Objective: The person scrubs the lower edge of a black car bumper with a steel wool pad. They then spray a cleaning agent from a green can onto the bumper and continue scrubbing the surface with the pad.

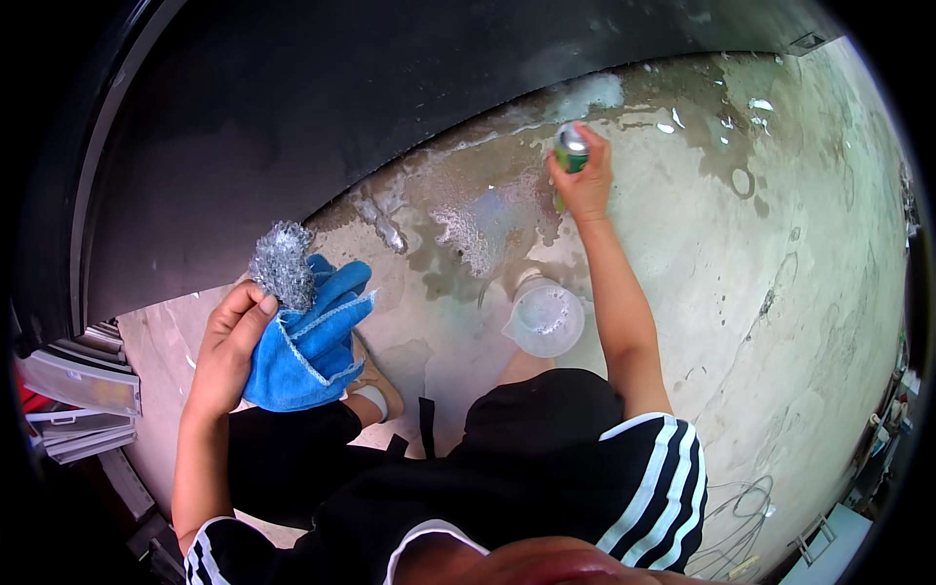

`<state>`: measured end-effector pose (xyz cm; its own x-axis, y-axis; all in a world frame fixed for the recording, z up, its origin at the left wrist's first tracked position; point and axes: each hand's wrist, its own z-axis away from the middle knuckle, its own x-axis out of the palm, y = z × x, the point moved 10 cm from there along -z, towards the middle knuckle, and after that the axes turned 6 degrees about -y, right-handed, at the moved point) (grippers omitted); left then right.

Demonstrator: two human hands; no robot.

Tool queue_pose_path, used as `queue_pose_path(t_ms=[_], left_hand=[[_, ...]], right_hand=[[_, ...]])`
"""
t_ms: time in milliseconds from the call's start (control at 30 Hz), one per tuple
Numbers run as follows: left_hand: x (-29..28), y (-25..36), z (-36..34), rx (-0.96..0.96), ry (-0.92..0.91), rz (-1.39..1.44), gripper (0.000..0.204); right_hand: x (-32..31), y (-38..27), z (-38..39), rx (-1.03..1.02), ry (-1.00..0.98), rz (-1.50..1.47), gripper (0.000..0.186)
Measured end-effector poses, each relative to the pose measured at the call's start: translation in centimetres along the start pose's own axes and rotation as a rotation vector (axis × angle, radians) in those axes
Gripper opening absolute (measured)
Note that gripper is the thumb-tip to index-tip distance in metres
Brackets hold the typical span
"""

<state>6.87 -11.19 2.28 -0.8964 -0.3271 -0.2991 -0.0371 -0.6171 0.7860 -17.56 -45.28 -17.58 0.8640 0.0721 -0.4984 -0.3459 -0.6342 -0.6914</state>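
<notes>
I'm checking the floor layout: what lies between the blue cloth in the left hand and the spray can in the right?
In the head view, wet, foamy concrete floor lies between the blue microfibre cloth and the green spray can; nothing else stands there.

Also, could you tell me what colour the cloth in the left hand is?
Blue cloth, in the head view.

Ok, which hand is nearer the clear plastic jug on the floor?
Right. The right hand, gripping a green spray can, is just above the clear plastic jug; the left hand, holding a blue cloth and steel scourer, is far to its left.
</notes>
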Motion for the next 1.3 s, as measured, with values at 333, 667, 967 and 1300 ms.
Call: queue_pose_path(t_ms=[333,667,967,1300], left_hand=[[0.5,0.3,0.2,-0.01,-0.042,-0.029,0.012],[0.4,0.5,0.1,-0.04,-0.041,-0.142,0.018],[0.5,0.3,-0.1,-0.036,-0.075,-0.107,0.015],[0.6,0.0,-0.8,-0.06,-0.106,-0.101,0.015]], right_hand=[[-3.2,0.0,0.1,0.112,0.051,0.15,0.058],[2.7,-6.3,4.1,-0.033,-0.385,0.009,0.06],[7.9,-15.4,5.7,-0.416,-0.72,-0.051,0.065],[4.2,-9.5,3.2,-0.204,-0.55,0.199,0.059]])
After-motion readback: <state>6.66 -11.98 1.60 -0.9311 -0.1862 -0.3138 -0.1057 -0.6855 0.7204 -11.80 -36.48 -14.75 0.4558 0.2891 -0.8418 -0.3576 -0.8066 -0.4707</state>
